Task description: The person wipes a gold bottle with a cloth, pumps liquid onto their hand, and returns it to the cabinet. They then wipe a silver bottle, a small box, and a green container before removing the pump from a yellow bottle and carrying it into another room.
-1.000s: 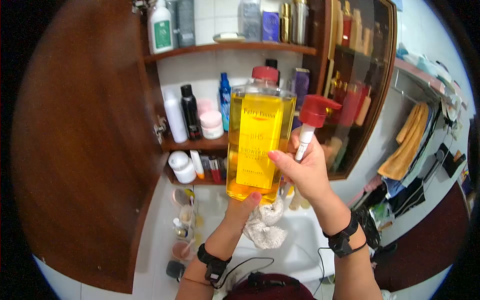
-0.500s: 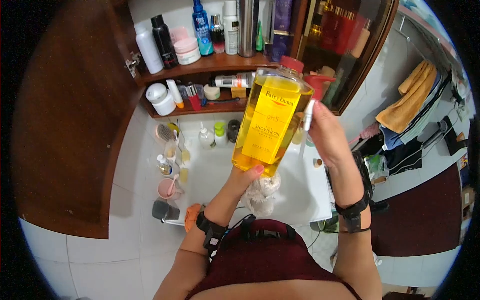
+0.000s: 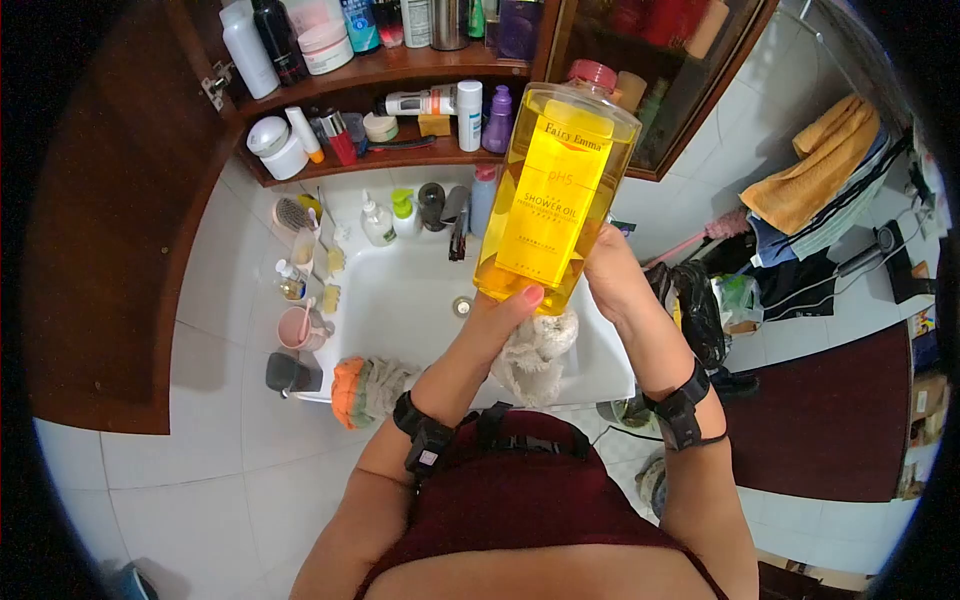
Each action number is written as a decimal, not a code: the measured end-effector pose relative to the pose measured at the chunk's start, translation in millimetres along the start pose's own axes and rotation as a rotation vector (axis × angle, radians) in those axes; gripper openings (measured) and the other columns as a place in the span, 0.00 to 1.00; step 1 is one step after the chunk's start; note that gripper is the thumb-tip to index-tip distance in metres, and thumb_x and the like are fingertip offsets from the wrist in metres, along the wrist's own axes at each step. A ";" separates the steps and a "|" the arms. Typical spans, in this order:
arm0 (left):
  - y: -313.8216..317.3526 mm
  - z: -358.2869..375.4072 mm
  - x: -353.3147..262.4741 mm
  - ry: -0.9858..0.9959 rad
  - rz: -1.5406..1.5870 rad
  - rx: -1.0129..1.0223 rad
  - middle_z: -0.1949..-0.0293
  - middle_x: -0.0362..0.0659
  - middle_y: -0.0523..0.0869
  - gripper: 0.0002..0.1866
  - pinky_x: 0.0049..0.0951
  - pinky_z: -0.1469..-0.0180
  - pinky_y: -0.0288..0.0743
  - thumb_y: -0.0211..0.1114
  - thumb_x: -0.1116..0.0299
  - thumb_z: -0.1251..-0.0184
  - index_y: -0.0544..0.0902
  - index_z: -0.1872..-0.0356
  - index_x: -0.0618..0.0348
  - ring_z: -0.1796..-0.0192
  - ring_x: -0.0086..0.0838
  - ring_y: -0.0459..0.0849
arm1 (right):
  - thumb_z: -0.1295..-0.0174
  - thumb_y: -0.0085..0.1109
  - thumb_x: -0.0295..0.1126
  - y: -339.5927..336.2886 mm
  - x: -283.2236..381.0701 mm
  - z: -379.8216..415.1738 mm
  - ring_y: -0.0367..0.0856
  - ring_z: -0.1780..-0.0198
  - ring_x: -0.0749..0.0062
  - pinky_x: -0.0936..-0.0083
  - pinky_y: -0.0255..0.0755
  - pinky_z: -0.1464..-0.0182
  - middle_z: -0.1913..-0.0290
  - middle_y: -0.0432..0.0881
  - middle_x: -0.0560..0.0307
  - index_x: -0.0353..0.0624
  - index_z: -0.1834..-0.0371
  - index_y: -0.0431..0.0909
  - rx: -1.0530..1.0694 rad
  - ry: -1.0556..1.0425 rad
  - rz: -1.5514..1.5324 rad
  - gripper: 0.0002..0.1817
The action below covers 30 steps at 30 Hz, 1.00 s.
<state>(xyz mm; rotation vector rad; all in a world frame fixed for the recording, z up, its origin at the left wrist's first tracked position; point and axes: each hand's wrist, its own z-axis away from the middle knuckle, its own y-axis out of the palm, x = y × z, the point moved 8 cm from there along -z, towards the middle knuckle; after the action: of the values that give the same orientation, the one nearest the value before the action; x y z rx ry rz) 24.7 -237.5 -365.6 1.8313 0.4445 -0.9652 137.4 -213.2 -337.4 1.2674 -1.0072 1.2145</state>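
A large clear bottle of yellow shower oil (image 3: pixel 555 200), with a pink-red cap (image 3: pixel 592 75), is tilted up over the sink. My left hand (image 3: pixel 510 318) grips its lower end, the thumb lying across the front. A bunched whitish cloth (image 3: pixel 530 365) shows right below this hand. At the bottle's lower right side is my right hand (image 3: pixel 615 275), its fingers hidden behind the bottle. Beneath both hands lies the white sink (image 3: pixel 400 300), its drain showing left of the bottle.
Wooden shelves (image 3: pixel 430 158) at the back hold several jars, tubes and spray cans. Along the sink's left edge stand a pink cup (image 3: pixel 298 328) and a hairbrush (image 3: pixel 292 213). An orange and grey cloth (image 3: pixel 365 390) hangs at the front rim. Towels (image 3: pixel 815 170) hang on the right.
The view has shifted, and the bottle has moved up and slightly right. My right hand has lowered behind the bottle's side; the slim white piece seen at its fingers is out of sight.
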 end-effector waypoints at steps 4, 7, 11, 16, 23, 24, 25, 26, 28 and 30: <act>13.1 1.3 7.0 0.031 -0.036 0.019 0.47 0.40 0.77 0.31 0.27 0.44 0.69 0.67 0.61 0.45 0.68 0.40 0.59 0.45 0.25 0.75 | 0.36 0.52 0.31 -13.8 1.4 12.1 0.77 0.52 0.79 0.82 0.65 0.46 0.53 0.82 0.62 0.39 0.51 0.78 -0.025 0.023 0.046 0.13; 20.7 5.7 11.1 0.040 -0.046 0.018 0.47 0.40 0.77 0.32 0.27 0.44 0.69 0.67 0.63 0.45 0.67 0.39 0.59 0.45 0.25 0.75 | 0.36 0.53 0.33 -21.2 1.5 17.4 0.77 0.52 0.79 0.81 0.65 0.46 0.53 0.82 0.62 0.39 0.51 0.78 0.037 0.004 0.063 0.14; 24.5 16.4 12.6 0.009 -0.035 -0.009 0.47 0.40 0.77 0.31 0.26 0.44 0.69 0.66 0.66 0.44 0.66 0.39 0.59 0.46 0.25 0.75 | 0.34 0.52 0.37 -50.1 13.9 16.6 0.76 0.59 0.80 0.81 0.67 0.52 0.60 0.81 0.65 0.40 0.54 0.79 -0.028 0.000 0.234 0.14; 22.4 34.1 -1.6 0.013 -0.054 -0.025 0.48 0.40 0.77 0.30 0.26 0.45 0.70 0.65 0.68 0.43 0.66 0.39 0.60 0.47 0.24 0.76 | 0.31 0.43 0.48 -79.0 99.2 23.2 0.68 0.69 0.87 0.87 0.61 0.67 0.70 0.77 0.68 0.44 0.58 0.80 -0.302 -0.366 0.327 0.21; 12.4 58.7 -16.3 0.027 -0.091 0.058 0.49 0.40 0.78 0.25 0.27 0.46 0.70 0.63 0.70 0.40 0.67 0.41 0.59 0.49 0.24 0.77 | 0.30 0.43 0.50 11.9 181.3 38.1 0.66 0.69 0.87 0.88 0.60 0.70 0.71 0.72 0.69 0.44 0.52 0.79 -0.044 -0.634 1.061 0.22; 9.8 64.1 -18.0 0.023 -0.080 0.048 0.49 0.40 0.78 0.25 0.27 0.46 0.70 0.63 0.70 0.40 0.68 0.41 0.59 0.49 0.24 0.77 | 0.33 0.50 0.49 26.0 184.2 37.7 0.68 0.69 0.86 0.88 0.63 0.68 0.72 0.73 0.68 0.43 0.56 0.79 -0.039 -0.666 1.088 0.20; 7.4 69.5 -19.1 0.020 -0.071 0.041 0.49 0.40 0.78 0.24 0.27 0.46 0.70 0.63 0.71 0.39 0.68 0.42 0.59 0.49 0.24 0.77 | 0.34 0.51 0.49 34.0 183.7 36.4 0.68 0.70 0.85 0.87 0.63 0.68 0.73 0.73 0.67 0.43 0.57 0.79 -0.046 -0.652 1.162 0.20; 4.7 75.0 -20.9 0.016 -0.061 0.035 0.49 0.40 0.78 0.24 0.27 0.46 0.70 0.63 0.71 0.39 0.68 0.42 0.59 0.49 0.24 0.77 | 0.35 0.53 0.50 40.2 182.7 35.8 0.68 0.70 0.85 0.86 0.64 0.68 0.74 0.72 0.66 0.42 0.58 0.79 -0.054 -0.635 1.235 0.20; 1.0 86.9 -24.9 -0.008 -0.050 0.043 0.49 0.40 0.78 0.24 0.27 0.45 0.70 0.63 0.71 0.39 0.69 0.42 0.59 0.48 0.24 0.77 | 0.38 0.56 0.52 56.8 180.4 37.9 0.67 0.72 0.84 0.84 0.63 0.70 0.76 0.71 0.65 0.41 0.62 0.79 -0.041 -0.634 1.272 0.22; -2.1 97.8 -29.0 -0.021 -0.029 0.059 0.49 0.40 0.78 0.24 0.27 0.45 0.70 0.63 0.70 0.39 0.69 0.41 0.60 0.48 0.25 0.77 | 0.40 0.59 0.47 70.4 186.4 50.4 0.74 0.69 0.75 0.76 0.68 0.67 0.72 0.77 0.55 0.36 0.61 0.78 -0.107 -0.412 1.336 0.21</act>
<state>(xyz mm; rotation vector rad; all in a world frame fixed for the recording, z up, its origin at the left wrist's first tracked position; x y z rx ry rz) -35.7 -319.8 -364.2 1.8706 0.4347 -1.0256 96.1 -251.9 -139.8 0.6645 -2.3749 1.8187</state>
